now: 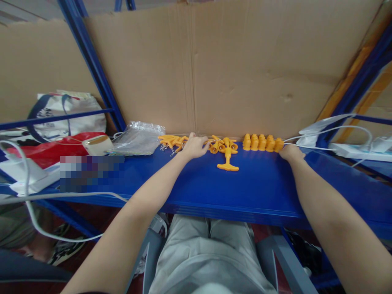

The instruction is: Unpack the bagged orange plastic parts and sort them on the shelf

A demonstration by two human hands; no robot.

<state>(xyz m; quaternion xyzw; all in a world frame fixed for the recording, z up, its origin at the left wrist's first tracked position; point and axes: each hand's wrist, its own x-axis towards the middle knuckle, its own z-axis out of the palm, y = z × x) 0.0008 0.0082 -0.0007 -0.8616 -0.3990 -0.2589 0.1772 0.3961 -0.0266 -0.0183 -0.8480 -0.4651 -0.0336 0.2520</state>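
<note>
My left hand (195,147) reaches to the back of the blue shelf, its fingers curled among yellow plastic corkscrew parts; what they pinch is hidden. On its left lies a pile of yellow corkscrew handles (173,141) with metal spirals. Just right of it are several yellow pieces with round openings (217,146). A T-shaped yellow corkscrew (228,157) lies with its crossbar toward me. Farther right, yellow bell-shaped corkscrew bodies (259,143) stand upright in rows. My right hand (291,153) is closed around the body at their right end; its fingertips are mostly hidden.
A cardboard sheet (239,69) backs the blue shelf (214,192). Clear plastic bags (139,139) lie at left, near a red bag (61,149) and a white power strip (36,177). White cables and another power strip (359,151) are at right. Another person's leg (33,232) shows lower left.
</note>
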